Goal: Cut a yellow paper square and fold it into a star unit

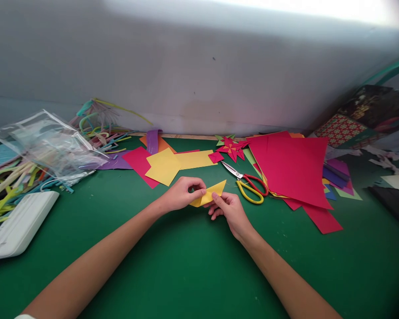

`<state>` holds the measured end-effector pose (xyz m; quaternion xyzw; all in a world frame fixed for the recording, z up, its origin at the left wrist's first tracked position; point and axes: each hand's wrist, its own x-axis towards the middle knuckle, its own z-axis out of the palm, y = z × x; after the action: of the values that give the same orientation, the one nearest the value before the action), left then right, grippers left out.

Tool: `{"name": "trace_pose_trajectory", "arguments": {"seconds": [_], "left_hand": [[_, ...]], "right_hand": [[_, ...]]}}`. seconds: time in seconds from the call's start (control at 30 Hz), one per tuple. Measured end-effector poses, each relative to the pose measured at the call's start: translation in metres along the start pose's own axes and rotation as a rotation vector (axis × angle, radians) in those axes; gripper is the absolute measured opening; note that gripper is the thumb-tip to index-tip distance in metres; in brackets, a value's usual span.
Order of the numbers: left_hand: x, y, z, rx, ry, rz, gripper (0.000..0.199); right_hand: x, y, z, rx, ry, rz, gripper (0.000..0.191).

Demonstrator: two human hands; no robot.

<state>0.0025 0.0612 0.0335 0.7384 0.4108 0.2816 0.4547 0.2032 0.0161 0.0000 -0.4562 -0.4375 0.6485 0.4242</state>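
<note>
Head view: folded yellow paper (219,188) near frame centre, above green table (186,266). My left hand (181,193) pinches its left end, right hand (234,212) its right. Probably mid-fold; a further crease calls for aligned edges, firm thumbs. Scissors (238,176) just right.

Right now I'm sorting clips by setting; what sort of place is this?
Probably a papercraft work table: scissors, stacked red sheets and folded paper stars lie on its green top.

Apparently no readable text or labels anywhere.
</note>
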Motion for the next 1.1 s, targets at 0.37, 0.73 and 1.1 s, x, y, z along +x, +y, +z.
{"name": "trace_pose_trajectory", "arguments": {"seconds": [0.37,0.73,1.1], "left_hand": [[-0.001,0.006,0.005,0.021,0.044,0.018,0.024],[0.000,0.004,0.006,0.016,0.071,0.027,0.019],[-0.001,0.006,0.004,0.055,0.082,0.032,0.020]], "right_hand": [[0.002,0.004,0.006,-0.060,0.010,-0.014,0.048],[0.001,0.003,0.011,-0.048,-0.031,-0.012,0.048],[0.001,0.005,0.013,-0.030,-0.032,-0.039,0.033]]}}
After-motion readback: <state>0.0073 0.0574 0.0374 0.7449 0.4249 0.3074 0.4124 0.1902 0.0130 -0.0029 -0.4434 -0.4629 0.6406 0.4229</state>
